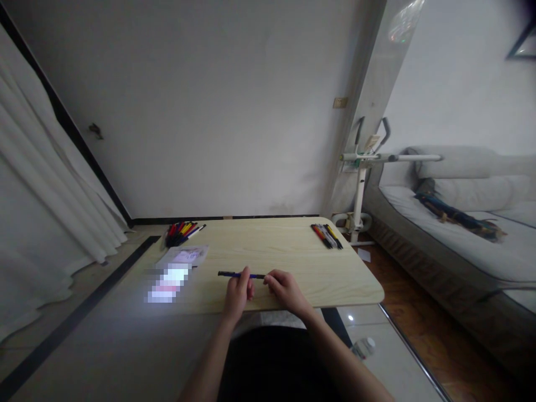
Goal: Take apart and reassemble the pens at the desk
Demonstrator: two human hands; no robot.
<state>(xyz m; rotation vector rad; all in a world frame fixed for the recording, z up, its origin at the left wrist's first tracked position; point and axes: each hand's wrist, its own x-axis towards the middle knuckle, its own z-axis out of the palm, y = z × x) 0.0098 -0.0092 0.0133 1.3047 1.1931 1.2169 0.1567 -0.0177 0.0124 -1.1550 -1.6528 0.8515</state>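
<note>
A dark blue pen point(229, 274) lies level between my hands, above the front part of the wooden table point(259, 245). My left hand point(239, 291) is closed around its middle, thumb on top. At the pen's right end, the fingers of my right hand point(285, 287) pinch the tip. On the table's far left is a loose pile of pens in several colours point(181, 232). A smaller row of pens point(326, 236) lies side by side near the far right corner.
Left of my hands lie a clear plastic packet point(196, 255) and a bright, blurred-out screen point(170, 282). A plastic bottle point(364, 347) stands on the floor at right. Beyond the table are a white exercise machine point(358, 190) and a grey sofa point(452, 234).
</note>
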